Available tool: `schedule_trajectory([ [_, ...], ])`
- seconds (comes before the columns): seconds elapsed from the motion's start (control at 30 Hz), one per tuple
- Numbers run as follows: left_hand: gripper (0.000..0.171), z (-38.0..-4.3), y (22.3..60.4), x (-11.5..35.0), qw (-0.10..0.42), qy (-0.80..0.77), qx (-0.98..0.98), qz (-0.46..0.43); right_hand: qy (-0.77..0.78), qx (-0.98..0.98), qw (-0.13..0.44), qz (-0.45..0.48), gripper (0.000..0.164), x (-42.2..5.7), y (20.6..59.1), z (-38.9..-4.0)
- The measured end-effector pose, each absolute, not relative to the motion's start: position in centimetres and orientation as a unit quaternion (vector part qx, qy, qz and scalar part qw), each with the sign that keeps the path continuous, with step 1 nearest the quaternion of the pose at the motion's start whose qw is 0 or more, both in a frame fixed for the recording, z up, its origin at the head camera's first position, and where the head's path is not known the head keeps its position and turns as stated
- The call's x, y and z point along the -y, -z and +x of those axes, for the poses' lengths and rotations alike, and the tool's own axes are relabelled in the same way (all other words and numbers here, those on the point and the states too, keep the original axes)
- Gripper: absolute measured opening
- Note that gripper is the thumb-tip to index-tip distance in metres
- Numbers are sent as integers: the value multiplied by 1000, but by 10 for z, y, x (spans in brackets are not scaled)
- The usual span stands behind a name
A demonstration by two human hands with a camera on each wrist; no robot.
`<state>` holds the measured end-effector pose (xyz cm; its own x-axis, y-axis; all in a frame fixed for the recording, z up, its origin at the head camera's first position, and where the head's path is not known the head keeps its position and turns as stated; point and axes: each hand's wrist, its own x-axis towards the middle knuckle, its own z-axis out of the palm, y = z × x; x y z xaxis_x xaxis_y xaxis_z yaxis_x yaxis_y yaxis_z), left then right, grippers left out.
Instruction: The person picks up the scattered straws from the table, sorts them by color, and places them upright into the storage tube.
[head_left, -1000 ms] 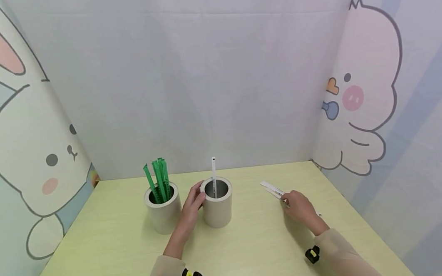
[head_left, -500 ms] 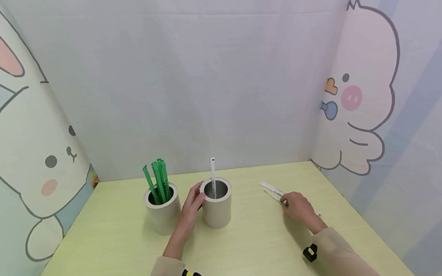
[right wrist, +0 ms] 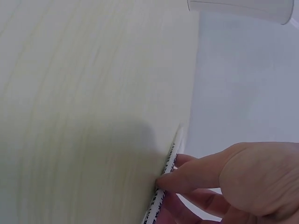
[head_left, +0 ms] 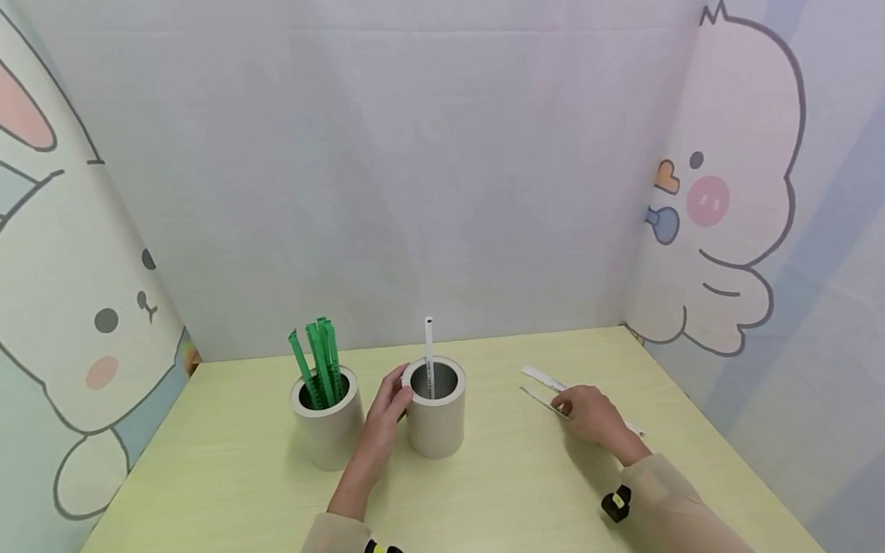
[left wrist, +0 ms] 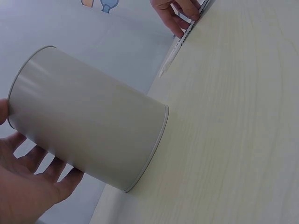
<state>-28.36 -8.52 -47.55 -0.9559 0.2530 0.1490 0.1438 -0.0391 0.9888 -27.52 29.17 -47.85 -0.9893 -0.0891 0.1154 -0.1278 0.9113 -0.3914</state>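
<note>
My left hand (head_left: 379, 426) grips the left side of a beige cylindrical canister (head_left: 437, 431) with a metal inside; its thumb lies at the rim. In the left wrist view, the fingers curl against the canister (left wrist: 88, 116). One straw in a white printed wrapper (head_left: 428, 340) stands in it. On the right, my right hand (head_left: 596, 423) pinches another white-wrapped straw (head_left: 536, 398) low over the table. The right wrist view shows thumb and fingertips on this straw (right wrist: 169, 163). Beside it lies more of the white-wrapped straws (head_left: 541, 377), partly hidden by the hand.
Left of my left hand stands a matching canister (head_left: 329, 441) holding several green-wrapped straws (head_left: 322, 362). The pale yellow table (head_left: 514, 498) ends at a grey curtain (head_left: 438, 185) behind. Cartoon-printed side walls flank it.
The pinched straw has come apart from the one beside it, moving slightly left and toward me with my right hand. My left hand stays on the canister.
</note>
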Motion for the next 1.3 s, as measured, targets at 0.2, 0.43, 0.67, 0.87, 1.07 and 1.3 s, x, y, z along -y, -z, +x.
schedule_trajectory([
  [0.2, 52, -283, 476, 86, 38, -703, -697, 139, -253, 959, 61, 111, 40, -293, 474, -282],
  [0.43, 52, -283, 477, 87, 36, -702, -697, 138, -331, 930, 93, 130, 38, -269, 445, -286],
  [0.67, 52, -283, 478, 87, 38, -703, -696, 140, -482, 864, 103, 105, 45, -224, 408, -280],
  [0.87, 52, -283, 477, 87, 39, -704, -695, 142, -615, 773, 116, 102, 47, -185, 383, -280],
  [1.07, 52, -284, 476, 86, 39, -704, -695, 143, -711, 677, 143, 128, 48, -154, 372, -284],
  [1.3, 52, -284, 475, 85, 42, -704, -695, 141, -737, 629, 190, 157, 46, -127, 370, -287],
])
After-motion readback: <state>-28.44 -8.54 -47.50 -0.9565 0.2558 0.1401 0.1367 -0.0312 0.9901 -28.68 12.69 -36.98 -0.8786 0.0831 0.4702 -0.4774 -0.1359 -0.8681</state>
